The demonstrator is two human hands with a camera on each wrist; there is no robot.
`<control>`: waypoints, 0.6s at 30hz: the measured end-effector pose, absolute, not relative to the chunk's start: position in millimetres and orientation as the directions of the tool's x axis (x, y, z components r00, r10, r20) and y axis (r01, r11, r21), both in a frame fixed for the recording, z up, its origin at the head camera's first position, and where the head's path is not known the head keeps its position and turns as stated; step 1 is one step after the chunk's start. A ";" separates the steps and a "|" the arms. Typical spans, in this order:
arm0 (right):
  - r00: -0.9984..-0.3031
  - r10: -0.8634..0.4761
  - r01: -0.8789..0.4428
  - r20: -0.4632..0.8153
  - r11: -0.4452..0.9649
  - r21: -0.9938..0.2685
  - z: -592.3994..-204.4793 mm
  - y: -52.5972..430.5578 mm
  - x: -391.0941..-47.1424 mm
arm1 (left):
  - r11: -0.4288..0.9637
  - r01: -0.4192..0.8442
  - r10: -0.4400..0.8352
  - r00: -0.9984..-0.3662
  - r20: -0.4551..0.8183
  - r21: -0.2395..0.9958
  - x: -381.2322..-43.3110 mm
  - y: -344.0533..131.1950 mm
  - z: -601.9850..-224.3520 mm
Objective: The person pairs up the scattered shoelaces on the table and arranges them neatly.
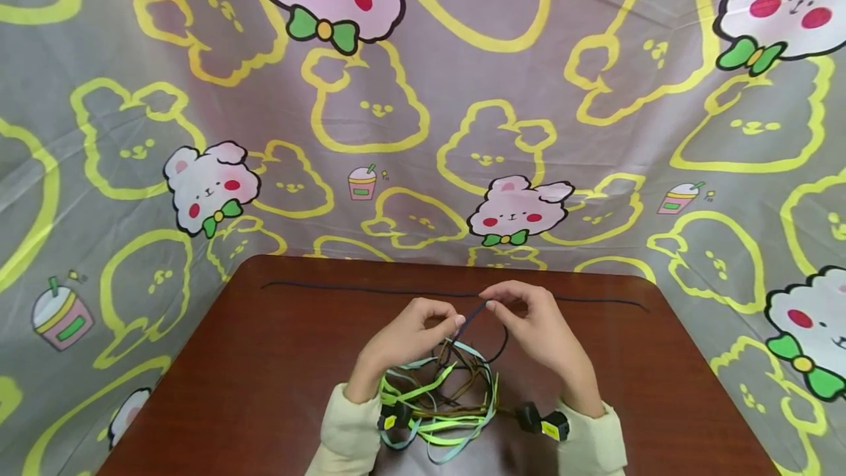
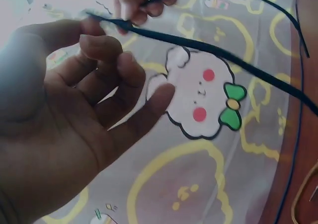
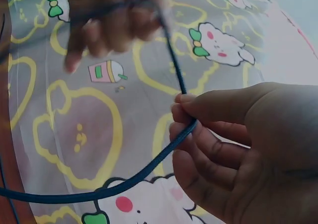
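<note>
In the head view a dark blue shoelace-like cord (image 1: 473, 316) stretches between both hands above a tangled pile. My left hand (image 1: 419, 325) pinches it between thumb and index finger, the other fingers loosely bent in the left wrist view. The right hand (image 1: 532, 314), up and to the right, pinches the same cord with its fingertips. From there the cord (image 3: 134, 182) bends away in a loop in the right wrist view. Below the hands lies the pile of laces (image 1: 432, 428), in neon yellow, pale blue and brown. How the dark cord runs into it is partly hidden.
A second dark cord (image 1: 370, 290) lies almost straight along the back of the brown table (image 1: 251, 388). A printed cloth (image 1: 423, 167) with rabbit figures hangs around the table's back and sides. A small black device with a yellow label is on each wrist.
</note>
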State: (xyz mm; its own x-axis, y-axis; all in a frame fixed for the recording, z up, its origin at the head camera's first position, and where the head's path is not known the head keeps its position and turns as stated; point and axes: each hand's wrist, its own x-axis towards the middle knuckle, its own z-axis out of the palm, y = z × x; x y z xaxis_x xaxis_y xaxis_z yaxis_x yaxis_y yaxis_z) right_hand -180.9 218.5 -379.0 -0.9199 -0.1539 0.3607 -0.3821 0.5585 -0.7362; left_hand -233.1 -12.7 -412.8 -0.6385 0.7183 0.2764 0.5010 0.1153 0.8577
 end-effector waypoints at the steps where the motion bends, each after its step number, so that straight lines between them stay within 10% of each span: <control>1: -0.916 -0.148 -0.388 0.372 0.560 -0.732 -379.0 220.2 -181.1 | 0.102 0.505 0.716 -0.635 0.289 0.857 -231.1 -11.9 -410.9; 18: -0.904 -0.076 -0.381 0.421 0.592 -0.711 -376.4 238.7 -178.7 | -0.081 0.405 0.803 -0.514 0.300 0.911 -219.0 7.3 -407.9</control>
State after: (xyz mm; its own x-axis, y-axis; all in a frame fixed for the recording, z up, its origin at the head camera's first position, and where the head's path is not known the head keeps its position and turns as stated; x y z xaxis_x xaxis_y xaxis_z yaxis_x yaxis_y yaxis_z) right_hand -178.7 238.7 -376.4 -0.9039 -0.0757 0.4209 -0.3805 0.5916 -0.7108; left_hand -219.0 7.3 -407.9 -0.5141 0.8035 0.3003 0.4051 -0.0812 0.9107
